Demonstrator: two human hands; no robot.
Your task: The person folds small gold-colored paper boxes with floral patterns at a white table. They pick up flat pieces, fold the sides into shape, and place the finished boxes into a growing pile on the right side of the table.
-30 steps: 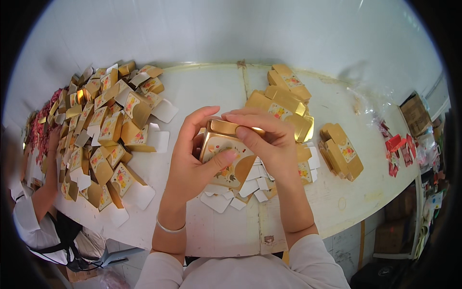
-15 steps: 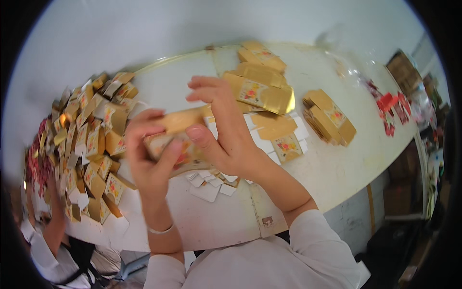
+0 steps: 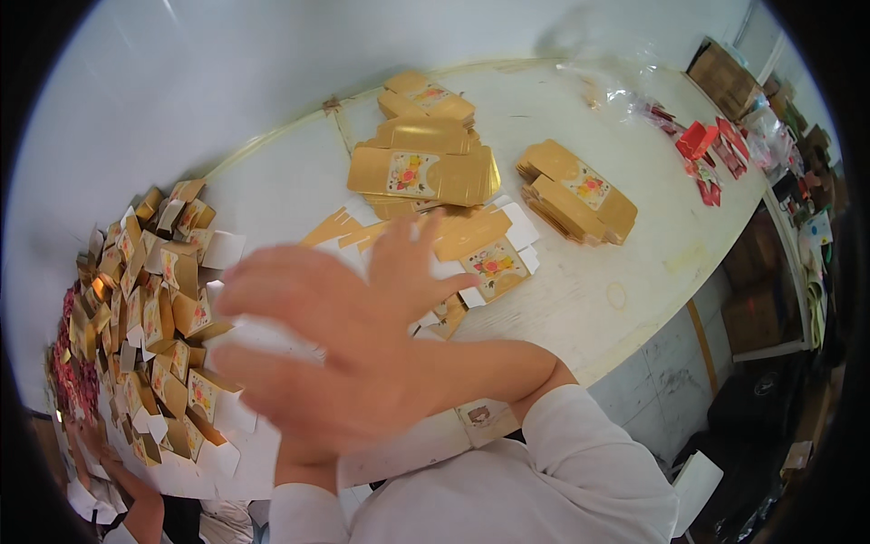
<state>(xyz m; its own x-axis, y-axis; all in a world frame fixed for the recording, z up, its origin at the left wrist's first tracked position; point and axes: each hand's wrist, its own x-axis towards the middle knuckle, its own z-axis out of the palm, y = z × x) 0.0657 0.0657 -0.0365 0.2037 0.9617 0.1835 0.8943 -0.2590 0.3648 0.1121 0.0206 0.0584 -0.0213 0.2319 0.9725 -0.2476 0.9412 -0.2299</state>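
Observation:
My arms cross over the table. My right hand (image 3: 340, 349), smeared by motion, stretches leftward with its fingers apart; nothing shows in it. It is near a heap of folded gold gift boxes (image 3: 161, 313) with floral panels. Passing beneath it, my left arm reaches the middle of the table. There my left hand (image 3: 406, 263) spreads its fingers and thumb over loose flat gold-and-white carton blanks (image 3: 497, 265). The right hand hides part of the left wrist and some of the blanks.
Beyond the left hand lies a stack of flat gold cartons (image 3: 421, 172), with another stack (image 3: 580, 195) to its right. Red packets (image 3: 698, 143) and clear plastic lie at the far right. At the lower left, another person's arm (image 3: 136, 494) reaches toward red material (image 3: 72, 372).
The floral box that my hands held is no longer in them. My right hand has swung left across my left arm, and my left hand has moved right to the flat blanks. The view has shifted.

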